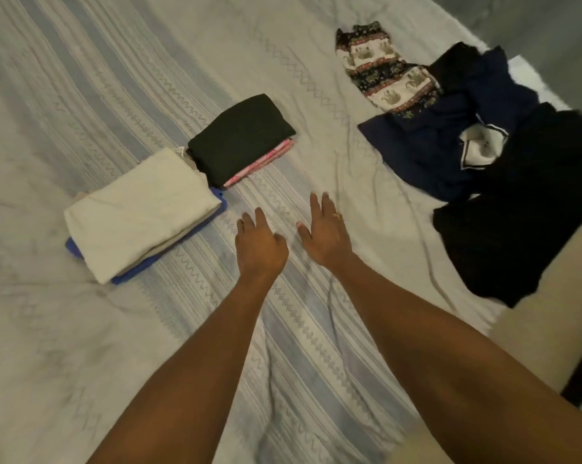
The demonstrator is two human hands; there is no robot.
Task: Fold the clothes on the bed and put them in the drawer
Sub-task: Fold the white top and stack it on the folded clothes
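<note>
Both arms reach over the bare middle of the bed [82, 78], the left grip [259, 244] and right grip [323, 232] spread wide and holding nothing. Two folded stacks, the cream stack [139, 212] and the dark green stack [241, 139], sit at ten o'clock. The unfolded heap [484, 155] lies at two o'clock, well apart, probably so that done and undone clothes never mix. No drawer is in view.

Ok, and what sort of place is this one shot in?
Probably a home bedroom: a striped bedsheet fills the view, a cream folded stack and a dark folded stack lie on it, and a loose pile of dark clothes sits near its right edge.
</note>
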